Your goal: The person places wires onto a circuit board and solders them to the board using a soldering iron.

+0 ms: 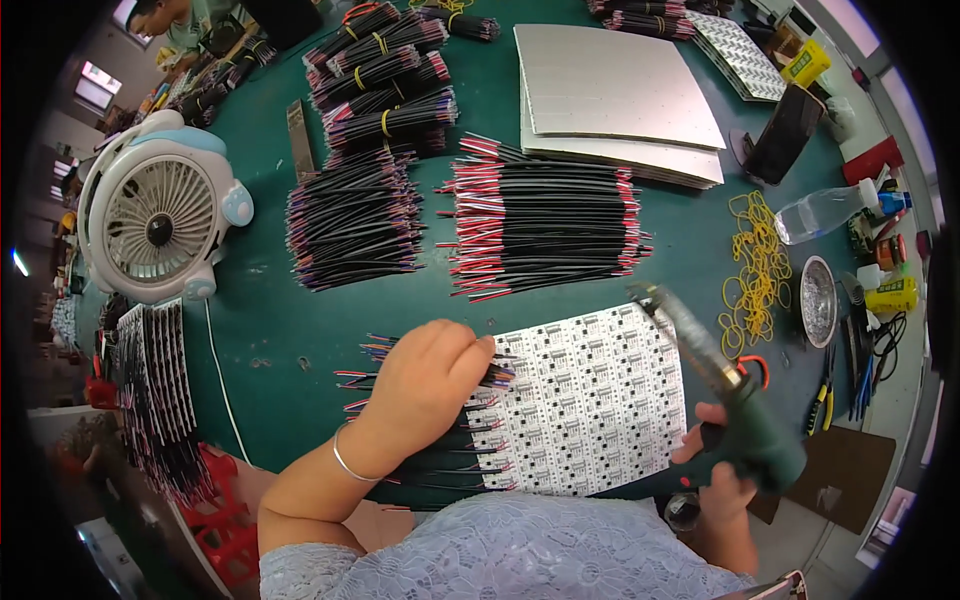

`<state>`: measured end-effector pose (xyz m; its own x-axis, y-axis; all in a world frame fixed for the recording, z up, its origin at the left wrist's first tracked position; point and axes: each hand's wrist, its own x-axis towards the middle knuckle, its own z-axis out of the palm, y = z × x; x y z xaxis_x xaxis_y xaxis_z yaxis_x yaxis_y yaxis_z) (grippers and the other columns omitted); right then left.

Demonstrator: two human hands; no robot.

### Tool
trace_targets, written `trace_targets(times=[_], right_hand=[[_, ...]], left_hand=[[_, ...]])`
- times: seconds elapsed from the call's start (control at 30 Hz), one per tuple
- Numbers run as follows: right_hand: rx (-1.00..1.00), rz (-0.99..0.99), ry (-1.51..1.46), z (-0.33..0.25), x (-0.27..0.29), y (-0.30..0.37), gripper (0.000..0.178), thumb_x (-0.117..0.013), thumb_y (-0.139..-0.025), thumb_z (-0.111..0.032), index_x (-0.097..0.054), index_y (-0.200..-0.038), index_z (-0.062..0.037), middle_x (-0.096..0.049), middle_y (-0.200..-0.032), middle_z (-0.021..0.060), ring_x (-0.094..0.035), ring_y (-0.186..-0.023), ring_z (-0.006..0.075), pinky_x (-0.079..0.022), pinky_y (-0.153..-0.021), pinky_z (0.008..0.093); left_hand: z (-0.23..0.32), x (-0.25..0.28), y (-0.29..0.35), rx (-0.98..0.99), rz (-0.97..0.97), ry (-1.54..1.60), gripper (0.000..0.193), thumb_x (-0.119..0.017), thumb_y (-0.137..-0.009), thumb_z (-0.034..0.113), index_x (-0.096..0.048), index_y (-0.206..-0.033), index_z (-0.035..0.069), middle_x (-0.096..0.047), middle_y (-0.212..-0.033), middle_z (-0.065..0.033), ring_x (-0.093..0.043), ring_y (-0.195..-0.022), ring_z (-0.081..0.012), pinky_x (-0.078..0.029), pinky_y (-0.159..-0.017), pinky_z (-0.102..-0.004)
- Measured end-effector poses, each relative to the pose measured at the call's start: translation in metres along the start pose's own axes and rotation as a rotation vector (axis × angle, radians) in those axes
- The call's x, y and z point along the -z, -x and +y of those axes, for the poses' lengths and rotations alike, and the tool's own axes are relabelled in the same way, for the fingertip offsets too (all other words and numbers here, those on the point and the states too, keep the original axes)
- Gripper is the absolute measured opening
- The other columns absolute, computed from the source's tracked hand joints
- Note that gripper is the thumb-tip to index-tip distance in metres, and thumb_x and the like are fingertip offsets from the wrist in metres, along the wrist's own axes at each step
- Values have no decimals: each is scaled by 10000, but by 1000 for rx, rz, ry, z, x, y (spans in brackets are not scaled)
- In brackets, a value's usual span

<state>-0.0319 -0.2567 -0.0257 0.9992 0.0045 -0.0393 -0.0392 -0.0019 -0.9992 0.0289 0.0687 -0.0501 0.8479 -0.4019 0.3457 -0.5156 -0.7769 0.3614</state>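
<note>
- At far left, a pale plastic fan [158,230] with a round ribbed grille stands on the smooth green tabletop [270,330]; below it, narrow board strips [152,350] trail dark wiring, its lower ends hard to make out
- Next, a dense, roughly rectangular pile of slim black wires [355,230] with purplish tips, and behind it tied black bundles [385,70], heaped and overlapping
- The left hand [430,375], a thin metal bangle [345,460] at its wrist, is back-up, fingers curled and drawn together on some thin wires [498,377]; its fingertips are hidden, and the wire tips poke out just right of them, over the panel's left edge
- That white circuit panel [590,400] is thin and flat, with rows of tiny dark parts; a lacy grey top [530,545] reaches its lower edge
- Beyond lie straight black wires with red-and-white ends [560,225] and stacked flat pale sheets [620,80]
- The right hand [728,492], partly hidden, has its fingers clamped on a green gun-shaped tool [765,430]; its blurred metal barrel leans over the panel's upper right corner, contact impossible to tell
- Farther right, tangled yellow rubber bands [755,275], a shallow metal bowl [818,300] and a clear bottle [825,215] on its side
</note>
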Motion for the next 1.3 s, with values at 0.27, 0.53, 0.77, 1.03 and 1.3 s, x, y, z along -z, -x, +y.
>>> trace_targets(times=[0.27,0.53,0.77,1.03,1.3], right_hand=[[-188,-374,283,17,11,4,558,-582,-857,-279,-469,-1286,60,-596,-1188,184,-657,-709,206,-536,-635,328],[-351,-278,-22,20,-11,-7,639,-599,-882,-338,-401,-1346,54,-561,-1260,192,-645,-712,213,-528,-645,329],[-318,-449,91,34,-15,-14,567,-603,-907,-346,-460,-1302,34,-600,-1190,143,-627,-680,184,-521,-639,320],[-352,-309,38,29,-35,-12,328,-601,-809,-13,-572,-1132,39,-624,-850,94,-652,-671,142,-533,-591,283],[-302,-378,362,40,-26,-4,322,-692,-751,-92,-641,-1058,-13,-675,-893,74,-641,-820,224,-475,-835,381]], left_hand=[[5,-6,0,-20,-136,-104,269,-645,-729,80,-671,-997,79,-532,-739,-3,-547,-607,-165,-432,-523,-305],[2,2,-6,-5,-158,-88,221,-654,-718,89,-678,-937,87,-493,-726,-8,-539,-587,-156,-427,-503,-292],[-2,-1,5,66,-188,-111,178,-664,-729,92,-685,-906,79,-552,-790,-10,-577,-621,-155,-454,-525,-284],[-3,-2,8,88,-208,-104,205,-651,-742,86,-679,-944,79,-506,-772,-19,-561,-604,-155,-449,-518,-285],[-4,0,6,86,-235,-104,218,-626,-748,103,-673,-960,86,-504,-792,-22,-574,-608,-158,-460,-521,-297]])
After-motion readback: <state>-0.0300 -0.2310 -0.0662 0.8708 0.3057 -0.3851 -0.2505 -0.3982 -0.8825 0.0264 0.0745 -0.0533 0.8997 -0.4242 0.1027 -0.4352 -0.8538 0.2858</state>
